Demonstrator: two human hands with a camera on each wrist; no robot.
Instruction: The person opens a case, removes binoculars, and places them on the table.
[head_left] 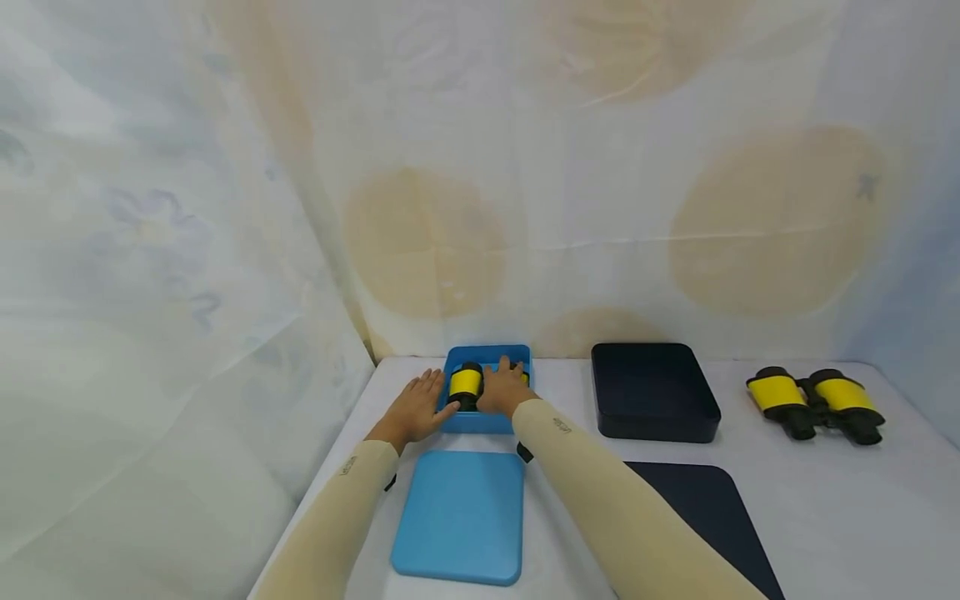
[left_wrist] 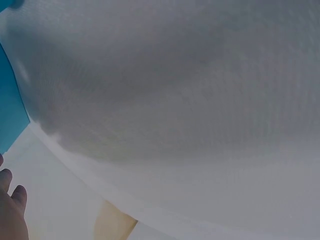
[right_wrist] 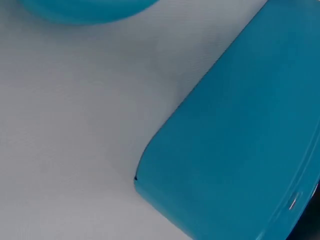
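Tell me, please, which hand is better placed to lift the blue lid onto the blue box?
Probably the left hand: it lies flat beside the blue box, while the right hand covers the binoculars inside. The blue lid lies between both arms.

Your right hand (head_left: 504,390) covers most of the binoculars (head_left: 467,385) in the blue box (head_left: 487,358), so you see only 1 yellow barrel. Your left wrist view cuts your left hand (left_wrist: 11,212) off at the edge. Your right wrist view shows only part of the box, probably its outer wall, out of focus.
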